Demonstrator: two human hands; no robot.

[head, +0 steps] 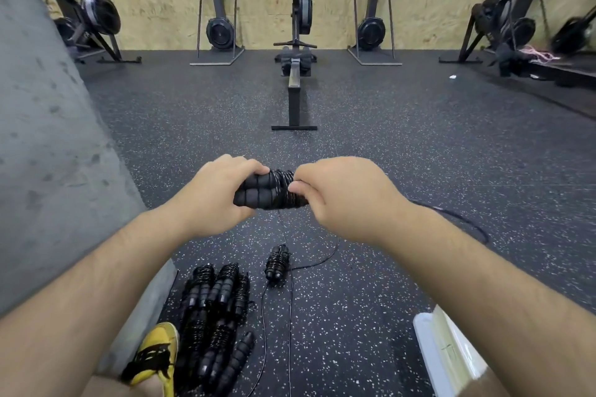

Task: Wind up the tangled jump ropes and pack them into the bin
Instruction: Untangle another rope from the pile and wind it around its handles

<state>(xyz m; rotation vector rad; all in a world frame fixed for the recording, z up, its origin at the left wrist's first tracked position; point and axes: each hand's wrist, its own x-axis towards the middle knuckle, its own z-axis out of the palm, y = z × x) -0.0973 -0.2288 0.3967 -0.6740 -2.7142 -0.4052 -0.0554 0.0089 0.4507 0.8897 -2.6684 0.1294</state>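
Observation:
My left hand [215, 195] grips the two black foam handles of a jump rope [263, 192], held side by side above the floor. Thin black cord is coiled around the handles' right part, and my right hand [342, 200] pinches that cord at the coil. The loose cord [287, 237] hangs down to the floor and loops away to the right. Several wound jump ropes [214, 306] lie in a pile on the floor at the lower left. One more wound rope [275, 263] lies apart, just right of the pile. A white bin's rim [432, 354] shows at the lower right, partly behind my right forearm.
A grey concrete wall [48, 155] stands close on the left. My yellow shoe [154, 354] is beside the pile. A rowing machine [295, 74] lies on the speckled rubber floor straight ahead, with more machines [221, 26] against the plywood wall behind.

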